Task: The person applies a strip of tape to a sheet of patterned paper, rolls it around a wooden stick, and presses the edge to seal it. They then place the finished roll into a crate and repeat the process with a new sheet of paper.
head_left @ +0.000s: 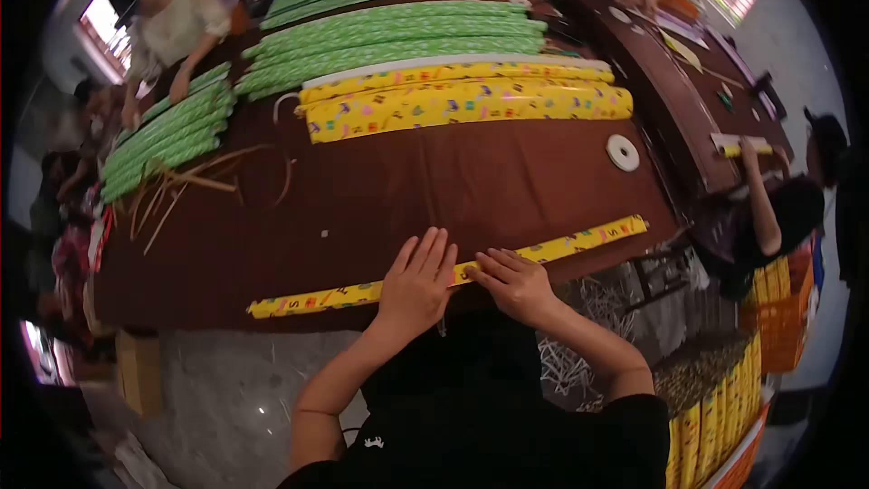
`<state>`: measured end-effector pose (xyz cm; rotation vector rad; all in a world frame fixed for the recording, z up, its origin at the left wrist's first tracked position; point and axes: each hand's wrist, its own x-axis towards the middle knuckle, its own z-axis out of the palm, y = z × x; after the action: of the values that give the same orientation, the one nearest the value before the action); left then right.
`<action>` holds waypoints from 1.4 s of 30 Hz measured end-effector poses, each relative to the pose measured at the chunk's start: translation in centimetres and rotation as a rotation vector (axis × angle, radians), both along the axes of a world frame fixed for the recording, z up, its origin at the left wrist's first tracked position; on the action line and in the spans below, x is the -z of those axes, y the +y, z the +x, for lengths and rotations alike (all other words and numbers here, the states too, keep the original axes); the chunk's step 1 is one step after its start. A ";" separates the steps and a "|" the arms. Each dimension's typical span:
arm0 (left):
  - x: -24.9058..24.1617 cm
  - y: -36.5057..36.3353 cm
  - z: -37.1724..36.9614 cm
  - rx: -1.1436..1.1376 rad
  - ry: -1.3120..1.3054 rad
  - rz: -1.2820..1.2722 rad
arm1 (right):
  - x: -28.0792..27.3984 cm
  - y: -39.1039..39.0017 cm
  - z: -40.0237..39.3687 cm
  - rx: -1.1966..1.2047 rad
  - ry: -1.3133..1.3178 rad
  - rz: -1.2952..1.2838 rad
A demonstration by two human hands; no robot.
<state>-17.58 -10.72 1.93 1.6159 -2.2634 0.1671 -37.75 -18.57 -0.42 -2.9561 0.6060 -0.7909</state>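
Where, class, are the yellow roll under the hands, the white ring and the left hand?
Yellow roll [584,241], head view: bare stretch towards its right end.
White ring [623,165], head view: flat face below the hole.
Left hand [415,288], head view: its back.

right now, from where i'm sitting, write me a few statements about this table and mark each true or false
1. The right hand rests on the front yellow roll. True.
2. The left hand is lifted well away from the front yellow roll. False: it lies on it too, fingers extended.
3. The white spool sits on the left half of the table. False: it sits toward the right side.
4. The large green pile lies farther from the person than the yellow stack. True.
5. The brown strips lie on the left part of the table. True.
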 end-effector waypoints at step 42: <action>2.9 -0.5 -0.8 0.124 -0.005 0.127 | 1.5 -4.2 -16.4 0.838 -1.261 1.431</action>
<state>-18.34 -11.20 -0.97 1.5306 -2.4132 -0.0045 -54.10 -22.77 -1.95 -0.6358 1.3359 -1.1957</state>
